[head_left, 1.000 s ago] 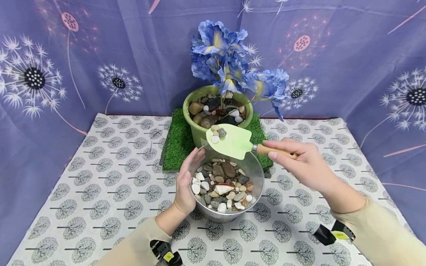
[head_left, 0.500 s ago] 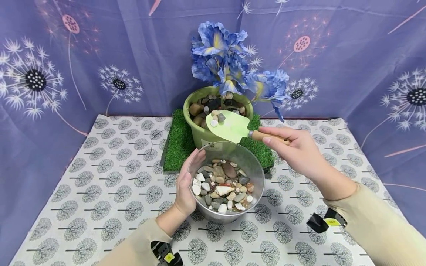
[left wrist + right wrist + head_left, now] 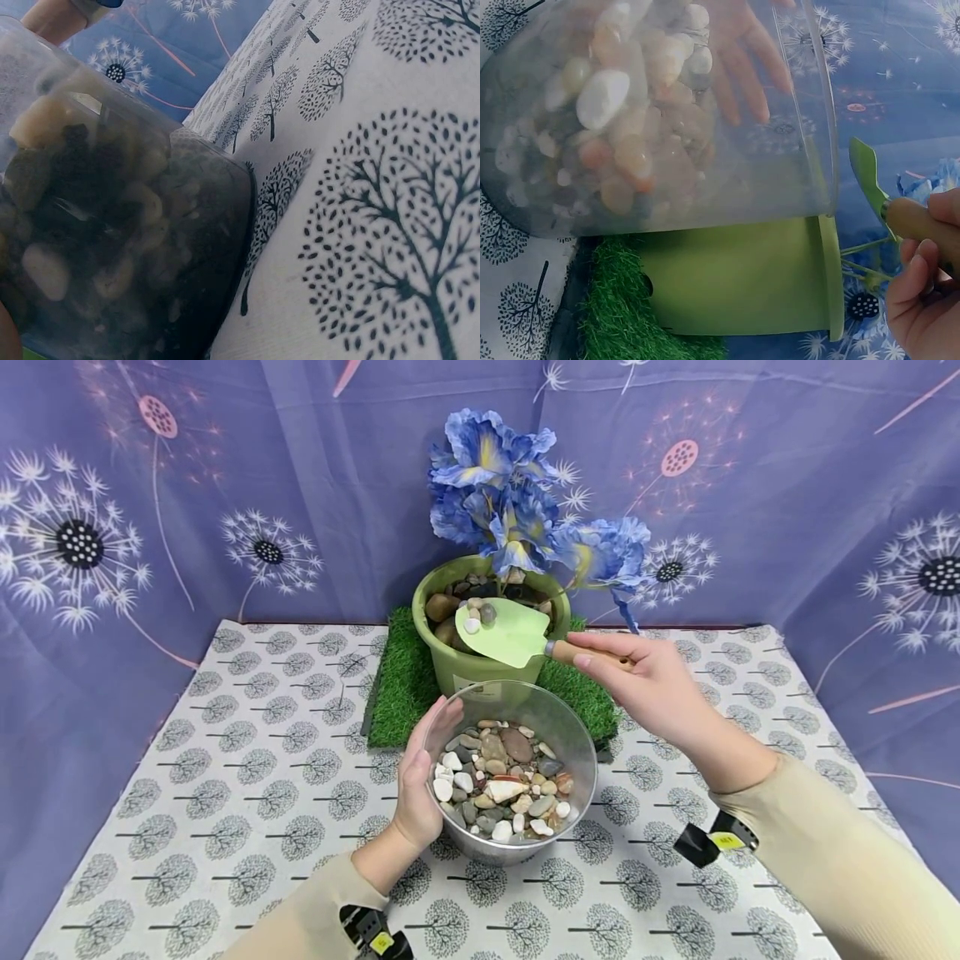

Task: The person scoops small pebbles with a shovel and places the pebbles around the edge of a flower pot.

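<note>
My right hand grips the wooden handle of a light green garden trowel, its blade level over the near rim of the green flower pot. Several pebbles lie on the blade's left tip. Stones partly fill the pot, out of which grow blue flowers. In front of the pot stands a clear plastic tub, with many mixed stones inside. My left hand rests along the tub's left wall; through the plastic, the right wrist view shows straight fingers.
Under the pot lies a square of artificial grass. A white cloth printed with grey trees covers the table. Purple curtains with dandelions hang behind and at both sides. The flowers lean right, beside the trowel.
My right hand has carried the trowel and its pebbles away from above the tub, up and slightly left, to the pot's rim. My left hand and the tub have stayed in place.
</note>
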A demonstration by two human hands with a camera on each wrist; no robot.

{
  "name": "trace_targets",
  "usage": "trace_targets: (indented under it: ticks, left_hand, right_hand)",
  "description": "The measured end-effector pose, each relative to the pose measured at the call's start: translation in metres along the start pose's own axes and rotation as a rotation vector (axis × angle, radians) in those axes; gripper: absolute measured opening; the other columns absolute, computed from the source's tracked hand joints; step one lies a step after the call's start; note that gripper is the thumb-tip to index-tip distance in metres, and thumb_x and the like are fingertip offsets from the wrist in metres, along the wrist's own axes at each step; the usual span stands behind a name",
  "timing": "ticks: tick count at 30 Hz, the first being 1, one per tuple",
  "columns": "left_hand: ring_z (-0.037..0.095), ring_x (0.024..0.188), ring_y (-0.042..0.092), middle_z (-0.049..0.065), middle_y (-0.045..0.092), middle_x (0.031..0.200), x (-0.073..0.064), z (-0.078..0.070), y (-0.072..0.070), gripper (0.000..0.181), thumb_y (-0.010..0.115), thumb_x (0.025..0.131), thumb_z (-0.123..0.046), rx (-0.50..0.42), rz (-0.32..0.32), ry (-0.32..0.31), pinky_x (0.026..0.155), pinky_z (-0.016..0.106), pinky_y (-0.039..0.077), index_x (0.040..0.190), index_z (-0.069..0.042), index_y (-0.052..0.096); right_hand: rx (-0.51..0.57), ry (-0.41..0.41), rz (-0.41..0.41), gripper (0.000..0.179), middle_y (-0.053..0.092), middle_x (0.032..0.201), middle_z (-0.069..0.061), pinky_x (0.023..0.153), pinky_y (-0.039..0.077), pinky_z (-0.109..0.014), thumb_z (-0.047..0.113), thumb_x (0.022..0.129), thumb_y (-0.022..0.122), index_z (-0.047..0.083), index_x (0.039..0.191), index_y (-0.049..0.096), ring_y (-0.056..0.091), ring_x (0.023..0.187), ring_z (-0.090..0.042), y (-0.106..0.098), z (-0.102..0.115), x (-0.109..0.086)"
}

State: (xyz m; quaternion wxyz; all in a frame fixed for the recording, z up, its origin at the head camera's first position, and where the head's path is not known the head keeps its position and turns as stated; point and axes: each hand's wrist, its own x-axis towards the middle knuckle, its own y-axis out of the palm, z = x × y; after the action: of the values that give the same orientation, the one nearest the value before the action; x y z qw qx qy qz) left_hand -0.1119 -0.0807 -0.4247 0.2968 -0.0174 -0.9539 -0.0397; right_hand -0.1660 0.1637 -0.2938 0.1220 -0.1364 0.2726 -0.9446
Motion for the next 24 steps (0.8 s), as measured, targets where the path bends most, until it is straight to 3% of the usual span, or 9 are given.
trace_targets:
  ticks: [12, 20, 24]
  left_hand:
    - [0.022, 0.130, 0.046, 0.031, 0.042, 0.137, 0.000, 0.000, 0.000, 0.062, 0.017, 0.098, -0.033, -0.002, 0.001, -0.001, 0.112, 0.030, 0.035, 0.142, 0.009, 0.027]
    - [0.018, 0.130, 0.046, 0.020, 0.047, 0.139, 0.000, 0.001, 0.000, 0.060, 0.018, 0.098, -0.032, -0.016, -0.003, 0.003, 0.112, 0.029, 0.035, 0.142, 0.008, 0.028]
    - [0.017, 0.130, 0.046, 0.013, 0.048, 0.140, 0.000, 0.001, 0.000, 0.059, 0.017, 0.098, -0.028, -0.029, 0.001, 0.027, 0.112, 0.028, 0.034, 0.141, 0.011, 0.027]
  right_hand:
    - [-0.060, -0.031, -0.017, 0.036, 0.070, 0.111, -0.001, 0.029, 0.028, -0.025, 0.035, 0.092, 0.058, 0.018, 0.124, 0.063, 0.026, 0.033, -0.007, 0.008, 0.003, 0.012]
    - [-0.035, -0.037, 0.004, 0.038, 0.069, 0.116, -0.005, 0.030, 0.028, -0.024, 0.030, 0.093, 0.057, 0.011, 0.126, 0.061, 0.025, 0.033, -0.009, 0.011, 0.005, 0.018]
    - [-0.041, -0.054, 0.017, 0.036, 0.069, 0.116, -0.005, 0.031, 0.028, -0.025, 0.028, 0.094, 0.057, 0.011, 0.126, 0.061, 0.034, 0.039, -0.010, 0.012, 0.008, 0.020]
